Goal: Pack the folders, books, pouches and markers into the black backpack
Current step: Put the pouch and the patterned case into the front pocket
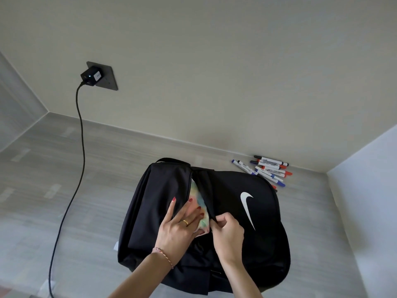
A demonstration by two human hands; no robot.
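The black backpack (240,214) with a white swoosh lies flat on the grey floor in front of me. Its main opening gapes along the middle, and a pastel multicoloured pouch (198,202) shows inside. My left hand (180,224) lies with straight fingers on the pouch and the opening's left edge. My right hand (227,233) pinches the right edge of the opening near the zip. Several whiteboard markers (268,169) with blue, red and black caps lie loose on the floor beyond the bag's right side, near the wall.
A black charger (91,76) sits in a wall socket at the upper left, and its cable (80,136) runs down across the floor on the left. Walls close the corner behind and to the right. A white scrap (116,246) peeks from under the bag's left edge.
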